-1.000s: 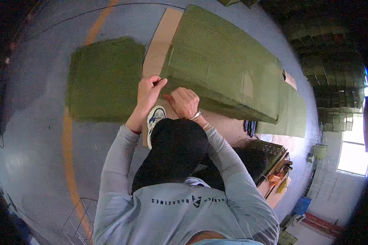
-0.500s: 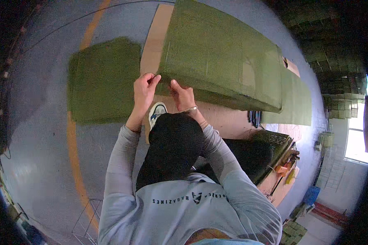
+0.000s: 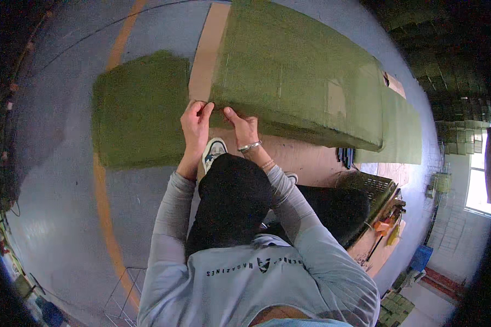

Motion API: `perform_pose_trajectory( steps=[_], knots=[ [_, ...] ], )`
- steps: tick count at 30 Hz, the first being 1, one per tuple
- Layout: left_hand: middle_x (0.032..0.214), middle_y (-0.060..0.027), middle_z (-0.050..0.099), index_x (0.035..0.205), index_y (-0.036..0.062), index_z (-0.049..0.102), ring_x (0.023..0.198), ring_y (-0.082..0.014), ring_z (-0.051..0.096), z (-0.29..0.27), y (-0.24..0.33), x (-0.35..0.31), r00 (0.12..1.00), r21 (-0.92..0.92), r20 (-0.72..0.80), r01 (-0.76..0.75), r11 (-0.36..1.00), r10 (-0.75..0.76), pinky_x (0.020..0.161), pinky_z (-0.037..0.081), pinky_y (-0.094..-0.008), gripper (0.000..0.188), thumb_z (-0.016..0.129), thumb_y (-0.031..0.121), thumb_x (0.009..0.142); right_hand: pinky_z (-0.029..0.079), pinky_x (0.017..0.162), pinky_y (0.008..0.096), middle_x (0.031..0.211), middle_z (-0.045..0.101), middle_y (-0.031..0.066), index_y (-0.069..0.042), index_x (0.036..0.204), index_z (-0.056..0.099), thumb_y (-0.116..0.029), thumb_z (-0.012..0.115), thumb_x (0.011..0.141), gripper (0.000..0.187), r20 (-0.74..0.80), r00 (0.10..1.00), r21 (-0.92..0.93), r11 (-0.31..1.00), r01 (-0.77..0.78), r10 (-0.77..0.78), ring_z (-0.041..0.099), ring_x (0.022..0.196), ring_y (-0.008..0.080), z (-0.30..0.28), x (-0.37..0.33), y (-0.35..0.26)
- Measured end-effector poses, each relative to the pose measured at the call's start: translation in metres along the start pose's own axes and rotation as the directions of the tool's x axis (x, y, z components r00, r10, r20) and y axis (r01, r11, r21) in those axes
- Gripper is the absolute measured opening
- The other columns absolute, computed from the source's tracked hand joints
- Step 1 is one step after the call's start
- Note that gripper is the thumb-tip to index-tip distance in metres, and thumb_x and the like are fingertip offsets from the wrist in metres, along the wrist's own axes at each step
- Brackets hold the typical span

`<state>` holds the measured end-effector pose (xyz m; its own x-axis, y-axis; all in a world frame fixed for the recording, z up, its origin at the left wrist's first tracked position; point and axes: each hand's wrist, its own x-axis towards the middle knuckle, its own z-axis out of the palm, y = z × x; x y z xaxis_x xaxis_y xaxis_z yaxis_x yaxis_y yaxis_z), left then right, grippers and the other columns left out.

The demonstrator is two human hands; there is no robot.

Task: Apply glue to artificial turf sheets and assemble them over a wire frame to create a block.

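A large box-like piece covered in green mesh (image 3: pixel 294 71) lies in front of me. Its near left corner is between my hands. My left hand (image 3: pixel 195 125) pinches thumb and forefinger together at that corner; the small bit between the tips is hard to make out. Just to the right, my right hand (image 3: pixel 245 129), with a bracelet at the wrist, grips the near edge of the mesh. Its thumb is raised along the edge, and the other fingers are partly hidden. Brown cardboard (image 3: pixel 206 54) shows beneath the left end of the piece.
A flat green mesh panel (image 3: pixel 139 111) rests on the blue-grey floor to the left, across an orange line (image 3: pixel 101 201). On my right are dark rods (image 3: pixel 344 157), a perforated crate (image 3: pixel 373 185) and orange-handled tools (image 3: pixel 383 228). Stacked mesh pieces (image 3: pixel 442 71) rise at far right.
Both hands stay at the mesh corner with nearly the same hold. The right hand has shifted slightly left, nearer the left. The whole view has moved a little.
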<state>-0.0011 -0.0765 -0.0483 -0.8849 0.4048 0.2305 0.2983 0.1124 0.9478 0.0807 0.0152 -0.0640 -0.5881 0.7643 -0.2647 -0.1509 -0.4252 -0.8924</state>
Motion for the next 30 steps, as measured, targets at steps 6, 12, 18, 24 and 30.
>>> perform_pose_trajectory(
  steps=[6,12,18,24,30],
  knots=[
    [0.072,-0.0083,0.045,0.079,-0.0048,0.053,0.061,-0.0133,0.041,-0.002,0.002,0.001,1.0,0.007,0.017,-0.026,1.0,0.026,0.056,0.035,-0.0266,0.02,0.062,0.011,0.086,0.047,0.063,0.0271,0.08,0.067,0.0005,-0.002,0.083,0.069,-0.009,0.075,0.077,0.011,0.012,0.999,0.007,0.999,-0.042,0.042,0.059,0.069,0.0112,0.0,0.005,0.003],
    [0.073,-0.0081,0.046,0.08,-0.0046,0.052,0.061,-0.0134,0.04,0.006,-0.006,0.002,0.997,-0.068,0.01,-0.072,0.995,0.073,0.056,0.035,-0.0263,0.019,0.062,0.01,0.086,0.048,0.065,0.0274,0.089,0.068,0.0029,-0.001,0.088,0.069,-0.007,0.075,0.076,0.014,0.044,0.998,-0.047,0.998,-0.053,0.055,0.061,0.073,0.0122,-0.008,0.012,0.005],
    [0.075,-0.0076,0.048,0.081,-0.0034,0.054,0.065,-0.0141,0.045,0.001,-0.005,0.002,0.989,-0.002,-0.004,-0.145,0.989,0.145,0.058,0.037,-0.0259,0.015,0.062,0.008,0.086,0.05,0.073,0.0276,0.091,0.068,0.0016,0.0,0.091,0.069,-0.004,0.074,0.076,0.017,0.059,0.996,0.064,0.996,-0.067,0.063,0.062,0.078,0.0125,0.006,-0.006,-0.009],
    [0.076,-0.0072,0.049,0.081,-0.0043,0.053,0.066,-0.0133,0.047,0.003,-0.006,0.004,0.992,0.006,0.024,-0.128,0.992,0.127,0.059,0.038,-0.0252,0.014,0.061,0.006,0.087,0.05,0.074,0.0274,0.092,0.068,0.0023,-0.001,0.091,0.07,-0.005,0.074,0.076,0.016,0.026,0.998,0.037,0.998,-0.059,0.058,0.062,0.08,0.0121,0.009,0.002,-0.004],
    [0.075,-0.0067,0.047,0.079,-0.005,0.052,0.067,-0.0106,0.045,-0.006,-0.01,0.002,0.997,-0.019,0.042,-0.059,0.998,0.06,0.059,0.036,-0.0231,0.016,0.062,0.005,0.086,0.045,0.06,0.026,0.081,0.064,0.0003,-0.003,0.085,0.067,-0.004,0.074,0.076,0.011,0.082,0.996,-0.259,0.966,-0.004,0.026,0.054,0.067,0.0101,0.007,0.006,0.005]
  ],
)
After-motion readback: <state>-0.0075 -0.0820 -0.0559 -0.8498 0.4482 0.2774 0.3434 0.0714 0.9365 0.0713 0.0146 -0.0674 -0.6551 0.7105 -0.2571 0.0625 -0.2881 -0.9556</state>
